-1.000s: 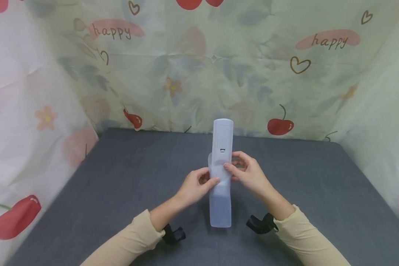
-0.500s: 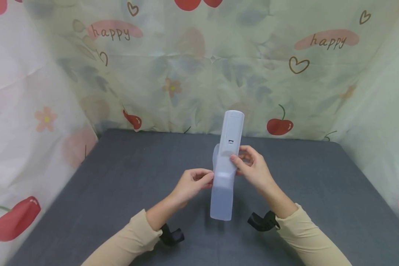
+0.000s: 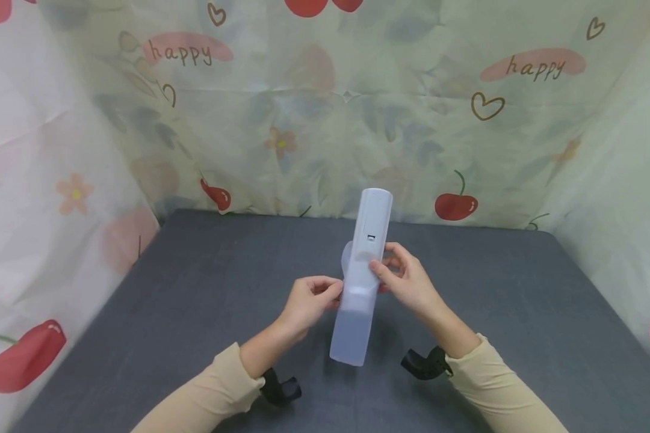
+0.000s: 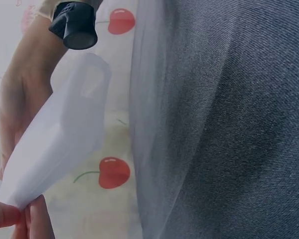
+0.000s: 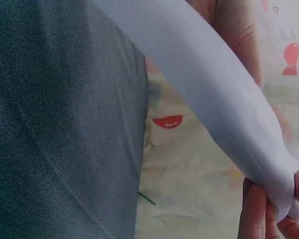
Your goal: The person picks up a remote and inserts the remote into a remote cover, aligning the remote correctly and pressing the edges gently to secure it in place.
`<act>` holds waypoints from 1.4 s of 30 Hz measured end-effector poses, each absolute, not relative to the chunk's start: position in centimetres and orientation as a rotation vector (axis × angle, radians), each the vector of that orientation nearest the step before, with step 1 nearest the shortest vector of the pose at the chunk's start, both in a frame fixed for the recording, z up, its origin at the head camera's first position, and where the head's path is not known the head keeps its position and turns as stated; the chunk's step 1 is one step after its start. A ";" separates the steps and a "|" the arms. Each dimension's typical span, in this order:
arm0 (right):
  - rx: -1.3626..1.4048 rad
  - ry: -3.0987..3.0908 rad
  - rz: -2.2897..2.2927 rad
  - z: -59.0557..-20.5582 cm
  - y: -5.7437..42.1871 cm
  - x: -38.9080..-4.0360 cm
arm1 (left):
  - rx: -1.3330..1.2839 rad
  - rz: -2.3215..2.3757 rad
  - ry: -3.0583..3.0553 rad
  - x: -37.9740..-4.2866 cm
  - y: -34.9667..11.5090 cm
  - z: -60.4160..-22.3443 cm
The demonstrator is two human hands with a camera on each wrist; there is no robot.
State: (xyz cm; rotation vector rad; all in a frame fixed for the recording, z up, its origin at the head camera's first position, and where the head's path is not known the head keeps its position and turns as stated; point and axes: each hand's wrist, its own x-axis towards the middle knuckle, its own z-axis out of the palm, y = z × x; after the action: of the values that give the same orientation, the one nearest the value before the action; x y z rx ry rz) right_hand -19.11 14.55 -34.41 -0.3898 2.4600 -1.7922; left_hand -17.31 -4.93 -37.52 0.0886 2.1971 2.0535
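A white remote control [image 3: 374, 216], its back with a small battery-cover latch showing, is partly inside a translucent whitish sleeve [image 3: 352, 337]. The sleeve's lower part extends below the remote, and a flap of it stands out on the left. Both are held above the table, tilted with the top to the right. My left hand [image 3: 310, 304] pinches the sleeve's left edge; in the left wrist view its fingertips [image 4: 37, 214] meet at the sleeve. My right hand [image 3: 411, 282] grips the remote and sleeve from the right, thumb on the back, other fingers partly hidden behind.
A dark grey cloth-covered table [image 3: 222, 258] lies beneath the hands. Patterned curtains [image 3: 325, 120] with cherries and lettering stand behind it and at both sides. Black wrist mounts [image 3: 281, 388] hang under both sleeve cuffs.
My left thumb has left the sleeve's front, and that hand now pinches its left edge. The remote and sleeve have tilted rightward at the top; they rose, then came down somewhat.
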 end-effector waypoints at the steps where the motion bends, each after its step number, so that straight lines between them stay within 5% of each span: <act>1: -0.387 2.461 -1.785 -34.4 14.6 -19.1 | 0.086 2.053 2.199 -17.3 -4.9 -37.5; 26: -0.384 2.450 -1.733 -35.9 14.7 -18.6 | 0.088 1.947 2.237 -17.2 -5.0 -37.8; 42: -0.387 2.470 -1.690 -35.4 15.4 -18.7 | 0.347 1.756 2.194 -17.1 -4.4 -37.5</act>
State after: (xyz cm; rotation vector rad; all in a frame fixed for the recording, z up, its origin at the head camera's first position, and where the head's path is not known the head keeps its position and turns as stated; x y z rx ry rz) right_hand -18.69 15.39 -35.42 -0.3874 2.4702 -1.6904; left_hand -17.14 -4.38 -37.49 0.3465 2.1939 1.7558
